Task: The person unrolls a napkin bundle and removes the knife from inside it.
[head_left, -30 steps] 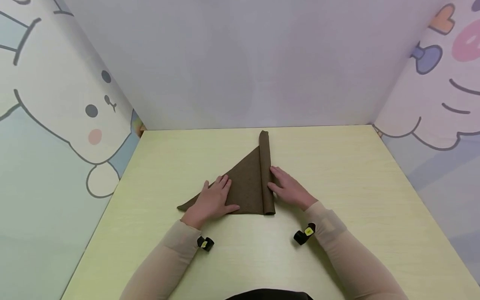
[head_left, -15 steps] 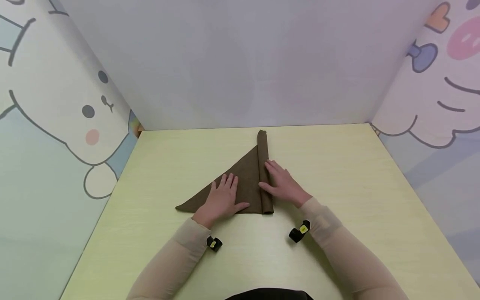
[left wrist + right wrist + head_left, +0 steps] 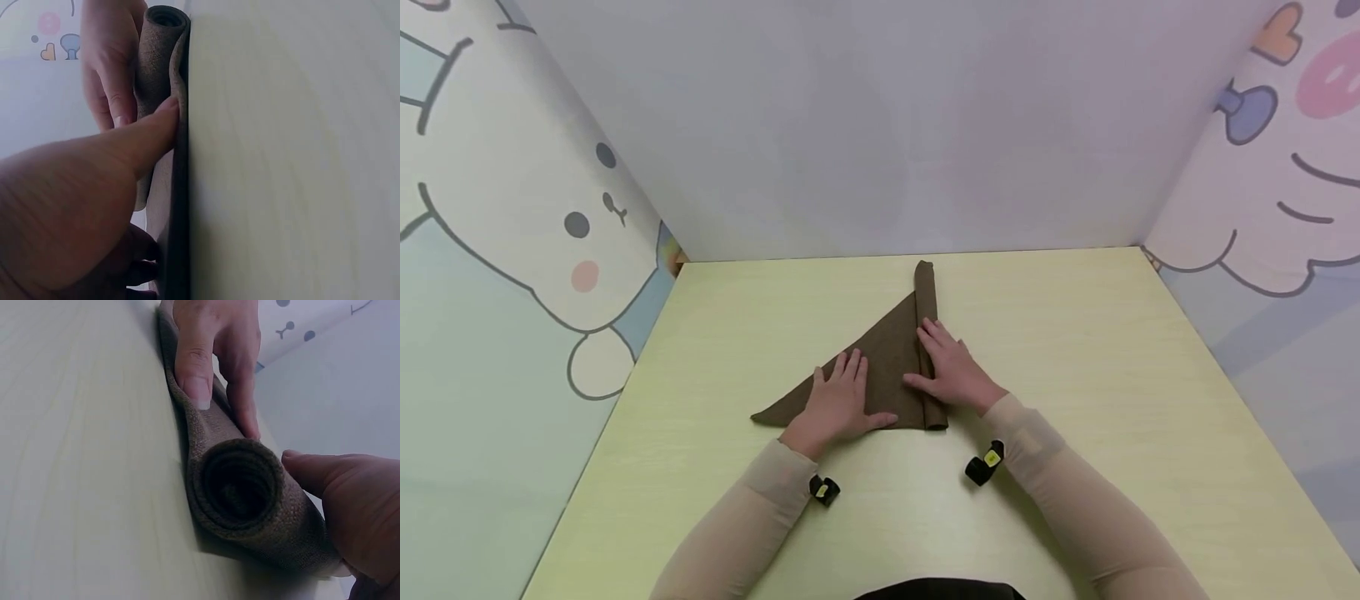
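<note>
A brown cloth (image 3: 887, 354) lies folded into a triangle, its right side rolled into a narrow tube (image 3: 927, 292). My left hand (image 3: 837, 400) rests flat on the triangular part with fingers spread, the thumb near the front edge. Laid over the roll is my right hand (image 3: 957, 371), fingers extended along it and thumb reaching left over the flat cloth. The right wrist view shows the layered spiral end of the roll (image 3: 278, 500) beside my right hand (image 3: 369, 506). In the left wrist view, my left thumb presses the cloth's edge next to the roll (image 3: 156, 62).
The cloth lies on a pale wooden table (image 3: 1060, 333) with a plain wall (image 3: 880, 125) behind it. Printed cartoon panels flank the table left and right. A black camera (image 3: 825, 491) is strapped to the left wrist and another camera (image 3: 983, 463) to the right.
My right hand has shifted left from the roll's outer side to lie over it. My left hand has slid a little right across the cloth. The roll looks about the same.
</note>
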Demonstrator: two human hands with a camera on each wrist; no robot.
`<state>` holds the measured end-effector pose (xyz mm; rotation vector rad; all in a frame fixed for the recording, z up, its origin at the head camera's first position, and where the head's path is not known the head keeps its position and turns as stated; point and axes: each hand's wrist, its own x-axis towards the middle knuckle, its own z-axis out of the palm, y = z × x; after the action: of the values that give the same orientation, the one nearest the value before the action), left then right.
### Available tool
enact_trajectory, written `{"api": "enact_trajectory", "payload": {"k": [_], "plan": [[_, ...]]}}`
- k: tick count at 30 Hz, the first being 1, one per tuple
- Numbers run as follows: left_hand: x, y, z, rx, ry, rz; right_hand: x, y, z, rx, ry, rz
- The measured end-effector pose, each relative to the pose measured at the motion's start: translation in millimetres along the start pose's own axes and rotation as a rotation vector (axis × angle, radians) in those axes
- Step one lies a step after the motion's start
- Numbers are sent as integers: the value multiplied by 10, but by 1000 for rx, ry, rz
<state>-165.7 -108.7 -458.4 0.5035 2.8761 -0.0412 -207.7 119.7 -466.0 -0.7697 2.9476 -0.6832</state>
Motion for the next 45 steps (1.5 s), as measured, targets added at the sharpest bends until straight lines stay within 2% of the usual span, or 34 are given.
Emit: {"api": "enact_trajectory", "payload": {"k": [13,45], "plan": [[-16,-38,-3,-1,7,1,-23,15,15,14,8,-15],[-137,-195,-2,-20,25,-11,-29,-47,-15,46,-37,33]]}}
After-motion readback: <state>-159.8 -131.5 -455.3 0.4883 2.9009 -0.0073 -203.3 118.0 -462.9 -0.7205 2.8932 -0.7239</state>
